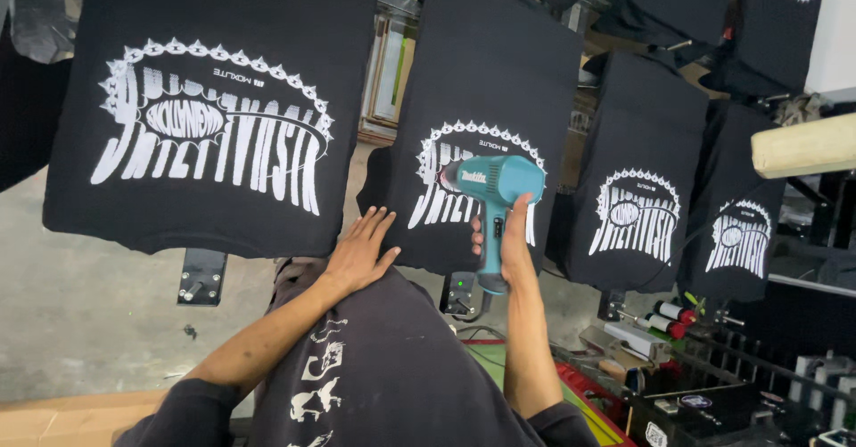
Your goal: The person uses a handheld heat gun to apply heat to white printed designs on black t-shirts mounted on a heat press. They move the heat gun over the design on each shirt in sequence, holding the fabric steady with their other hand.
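The left hand (pixel 359 253) lay open and flat, fingers spread, on the near edge of a black T-shirt (pixel 486 117) stretched over a printing pallet. Just beside it, the right hand (pixel 510 244) was closed around the grip of a teal heat gun (pixel 493 199), held upright with its nozzle pointing left, low over the white print (pixel 450 166) on that same shirt. The gun's barrel covered the middle of the design.

To the left, another black shirt (pixel 209 99) sat on its own pallet, wearing the same white design, ringed along the top by small crown-like points; a metal bracket (pixel 201 276) showed under its near edge. To the right, two more printed shirts (pixel 637 171) hung side by side on further pallets, each smaller in view and well apart from the hands. A pale wooden beam (pixel 802 144) jutted in from the right edge. Below it stood a cluttered bench (pixel 713 393) with red-capped tubes (pixel 669 318). Bare concrete floor (pixel 80 304) showed under the left pallet.
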